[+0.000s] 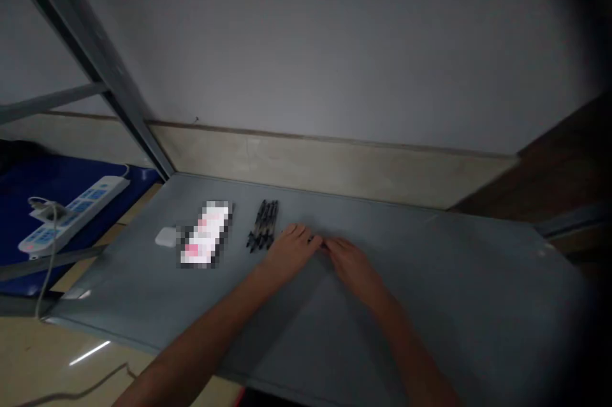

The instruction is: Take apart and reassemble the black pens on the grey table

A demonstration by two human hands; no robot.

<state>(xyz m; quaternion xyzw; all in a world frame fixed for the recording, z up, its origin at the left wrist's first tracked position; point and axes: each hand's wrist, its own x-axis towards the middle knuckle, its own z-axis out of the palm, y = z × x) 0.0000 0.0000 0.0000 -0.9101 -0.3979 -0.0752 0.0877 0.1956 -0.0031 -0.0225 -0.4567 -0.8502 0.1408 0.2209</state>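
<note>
Object (313, 240), dark, indistinct, between left hand (289, 252) and right hand (351, 263)

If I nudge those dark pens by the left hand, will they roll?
The dark pens look slim and round, so they would probably roll on the smooth grey table. They seem to lie loose side by side, so a push likely scatters them. Probably stiff, light.

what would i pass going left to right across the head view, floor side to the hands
white power strip -> small white block -> blurred-out white and pink packet -> bundle of black pens -> left hand -> right hand
</note>
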